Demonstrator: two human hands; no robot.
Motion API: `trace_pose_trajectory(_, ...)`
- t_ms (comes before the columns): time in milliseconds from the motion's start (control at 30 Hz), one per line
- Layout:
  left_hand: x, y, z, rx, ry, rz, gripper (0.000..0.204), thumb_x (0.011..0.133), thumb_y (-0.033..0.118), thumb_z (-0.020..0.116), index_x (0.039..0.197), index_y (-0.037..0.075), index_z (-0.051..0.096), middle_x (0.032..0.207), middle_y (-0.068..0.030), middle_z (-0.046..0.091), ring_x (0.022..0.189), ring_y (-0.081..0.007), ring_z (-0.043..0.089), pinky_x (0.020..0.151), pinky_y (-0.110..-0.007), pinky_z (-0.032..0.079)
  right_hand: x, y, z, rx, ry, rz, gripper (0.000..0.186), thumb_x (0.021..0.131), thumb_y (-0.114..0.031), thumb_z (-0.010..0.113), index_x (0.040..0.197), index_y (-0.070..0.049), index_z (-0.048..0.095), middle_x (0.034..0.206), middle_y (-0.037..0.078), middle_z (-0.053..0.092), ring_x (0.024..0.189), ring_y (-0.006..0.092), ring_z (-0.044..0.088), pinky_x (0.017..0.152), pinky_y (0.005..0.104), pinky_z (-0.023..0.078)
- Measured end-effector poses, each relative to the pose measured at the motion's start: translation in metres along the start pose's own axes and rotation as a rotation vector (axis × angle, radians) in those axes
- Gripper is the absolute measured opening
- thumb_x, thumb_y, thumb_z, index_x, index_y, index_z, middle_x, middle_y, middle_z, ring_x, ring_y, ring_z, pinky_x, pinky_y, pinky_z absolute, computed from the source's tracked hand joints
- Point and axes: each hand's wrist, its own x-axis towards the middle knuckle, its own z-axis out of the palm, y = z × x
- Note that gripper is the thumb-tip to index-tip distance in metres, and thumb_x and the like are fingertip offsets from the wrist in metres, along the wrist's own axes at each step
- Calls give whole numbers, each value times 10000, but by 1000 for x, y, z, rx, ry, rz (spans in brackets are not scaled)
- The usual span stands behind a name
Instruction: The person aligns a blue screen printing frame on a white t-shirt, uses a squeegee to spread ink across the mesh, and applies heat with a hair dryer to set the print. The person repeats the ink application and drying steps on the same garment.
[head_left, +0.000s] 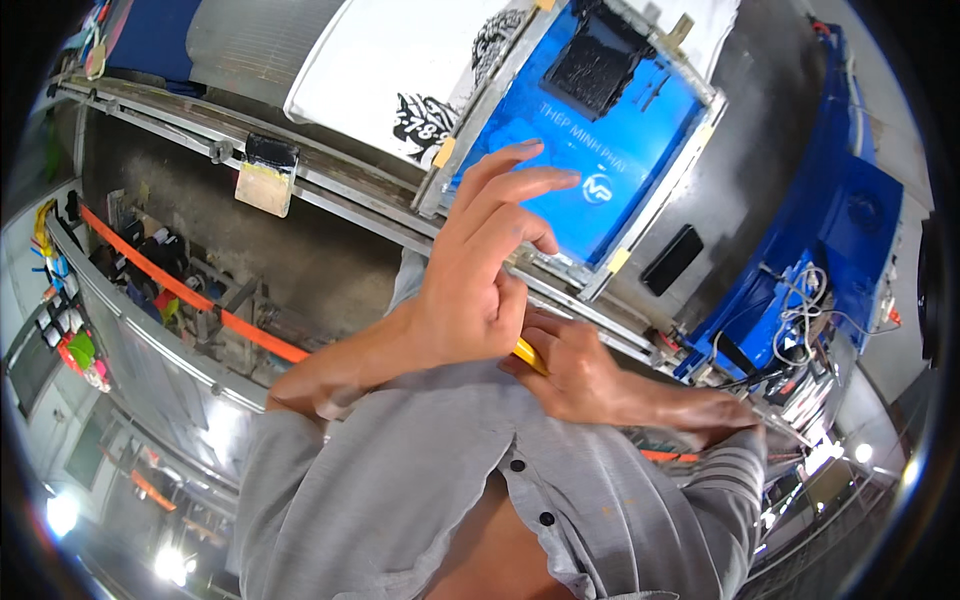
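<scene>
My left hand [480, 260] is raised in front of my chest, its fingers apart and loosely bent, overlapping the near corner of a screen-printing frame [650, 225] with blue mesh. Just below it, my right hand [575, 372] is closed around a slim yellow object [529, 355]. Only a short length of that object shows near the heel of my left hand, and its kind cannot be made out. Black ink [590, 72] covers a patch at the far part of the mesh. Under the frame's left side lies white fabric [365, 70] with black printed figures.
A small ink-stained squeegee [266, 178] leans on the metal rail [345, 185] along the table's near edge. A black phone [672, 260] lies right of the frame. Further right are a blue structure [850, 215] and a tangled white cable [800, 310]. An orange bar [190, 290] runs at left.
</scene>
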Motion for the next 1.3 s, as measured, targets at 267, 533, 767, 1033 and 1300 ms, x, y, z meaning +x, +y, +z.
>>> trace_pose_trajectory(267,-13,13,-18,-309,82,-268,327,868,114,643,1185,41,611,1452,-150,511,1382,-307,431,1129,-458,332,-4,-20,5,-44,148,200,233,954,-197,609,999,27,655,958,240,679,868,392,673,766,453,515)
trace_pose_trajectory(533,-121,-64,-81,-262,583,-624,299,965,168,641,1182,-37,660,1237,-110,651,1152,-156,559,1048,-302,391,-88,6,19,228,656,149,148,974,-101,581,971,14,675,1035,106,732,1215,288,624,983,395,481)
trace_pose_trajectory(767,-135,-77,-56,-274,375,-625,254,966,179,652,1114,-26,684,1136,-81,693,1037,-122,593,969,-281,430,-95,34,48,432,772,165,100,955,-64,569,910,-9,638,1036,113,730,1227,301,610,1047,445,447)
trace_pose_trajectory(1033,-52,-14,5,-570,-82,-545,268,966,201,623,1105,-16,696,1168,-101,704,1115,-169,600,1027,-343,417,-72,17,29,148,536,415,208,953,-144,602,1070,-2,699,999,157,737,943,256,689,876,390,511)
trace_pose_trajectory(1300,15,32,73,402,-174,182,228,831,33,621,1052,15,673,1244,-138,643,1145,-400,573,1012,-443,459,-55,5,18,120,378,355,222,931,-183,667,1053,1,693,855,220,685,707,369,640,663,427,494)
